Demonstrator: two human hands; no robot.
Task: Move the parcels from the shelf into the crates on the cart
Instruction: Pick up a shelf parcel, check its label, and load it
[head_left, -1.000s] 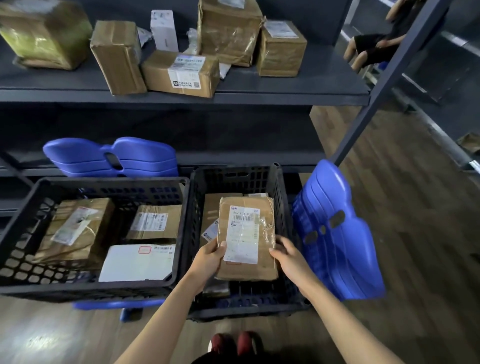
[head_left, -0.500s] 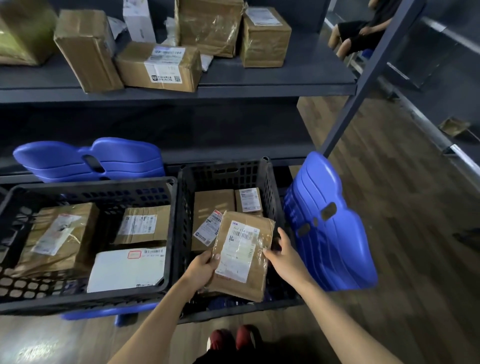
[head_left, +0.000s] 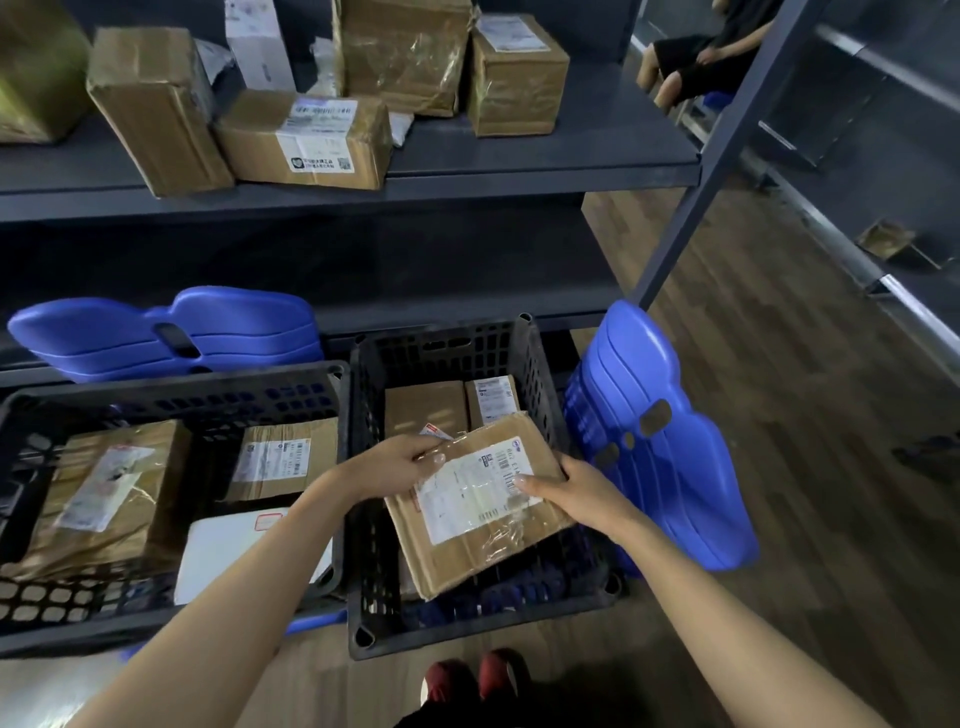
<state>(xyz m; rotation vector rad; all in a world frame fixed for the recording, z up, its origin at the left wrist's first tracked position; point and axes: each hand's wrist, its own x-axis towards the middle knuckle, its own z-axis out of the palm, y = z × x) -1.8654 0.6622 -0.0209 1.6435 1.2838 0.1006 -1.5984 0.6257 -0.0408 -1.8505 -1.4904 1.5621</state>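
Since the earlier frame, the parcel (head_left: 483, 499) had swung clockwise and sunk into the right crate (head_left: 363, 519), its long axis running 8 to 2 o'clock. Left hand (head_left: 400, 465) pinched its 10 o'clock edge, right hand (head_left: 576, 493) its 3 o'clock edge, fingers (head_left: 434, 460) curled on it, both equally near.

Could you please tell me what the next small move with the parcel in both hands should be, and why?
Probably lower the parcel flat into the right crate and let go: the left hand and right hand grip its edges, it sits tilted just above the floor, and the space in front of the two boxes at the back seems free.
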